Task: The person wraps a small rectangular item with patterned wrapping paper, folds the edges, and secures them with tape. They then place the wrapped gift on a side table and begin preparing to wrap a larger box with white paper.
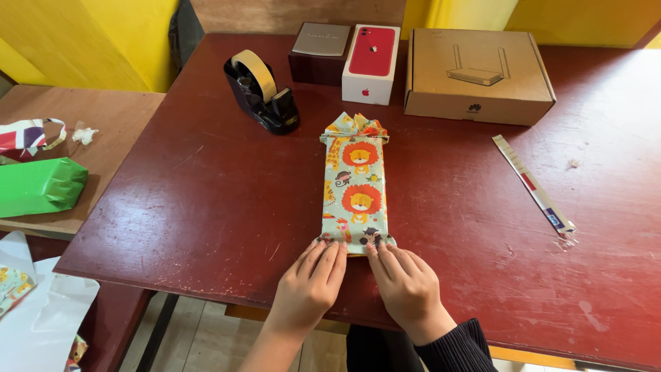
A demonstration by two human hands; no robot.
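Note:
A long narrow parcel wrapped in pale paper with orange lion cartoons lies on the dark red table, its far end folded and bunched. My left hand and my right hand lie flat side by side at its near end, fingertips pressing on the paper's near edge. Neither hand grips anything.
A black tape dispenser stands at the back left. Behind the parcel are a dark box, a white and red phone box and a brown cardboard box. A paper strip lies right. A green parcel rests on a side table.

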